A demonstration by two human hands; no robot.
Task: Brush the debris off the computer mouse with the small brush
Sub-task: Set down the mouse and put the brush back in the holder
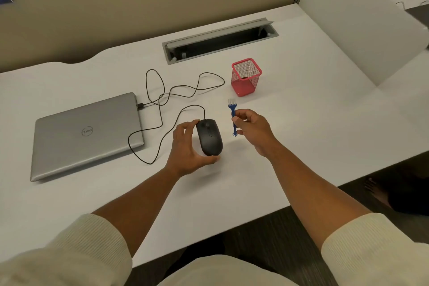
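A black wired computer mouse (209,137) sits at the middle of the white desk (301,123). My left hand (185,148) grips it from the left side, thumb at its near end and fingers at its far end. My right hand (253,129) holds a small blue brush (232,114) by the handle, just right of the mouse and apart from it. The brush stands upright with its white bristles pointing away from me. No debris is visible on the mouse at this size.
A closed silver laptop (86,137) lies at the left, with the mouse's black cable (162,95) looping from it across the desk. A red mesh pen holder (245,76) stands behind the brush. A grey cable tray slot (220,39) is set near the back partition.
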